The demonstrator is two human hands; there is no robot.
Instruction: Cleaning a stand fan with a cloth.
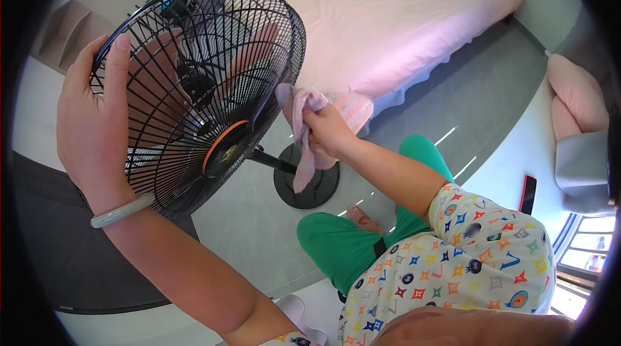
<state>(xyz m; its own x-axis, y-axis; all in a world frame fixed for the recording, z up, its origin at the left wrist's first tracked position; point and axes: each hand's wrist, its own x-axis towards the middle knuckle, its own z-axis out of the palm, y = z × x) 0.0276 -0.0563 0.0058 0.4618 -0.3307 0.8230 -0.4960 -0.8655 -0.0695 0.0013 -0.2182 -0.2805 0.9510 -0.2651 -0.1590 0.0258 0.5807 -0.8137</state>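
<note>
My left hand [94,118], with a pale green bangle at the wrist, grips the outer rim of the black wire guard [165,118] of a pedestal fan. The thumb lies over the front of the guard and the other fingers go behind the rim, partly hidden. The fan head is tilted, with an orange-ringed hub cap [225,149] at its centre. Bunched in my right hand [330,130] is a pinkish-grey cloth [310,99], one end hanging down. That hand is close to the guard's right edge; whether the cloth touches it is unclear.
The fan's pole [274,161] rises from a round black base [296,195] on the grey tiled floor [242,239]. Behind the fan stands a bed [402,20] with a pink sheet. A phone [528,195] and pink cushions [577,88] lie at the right. A dark grey surface [106,268] is at lower left.
</note>
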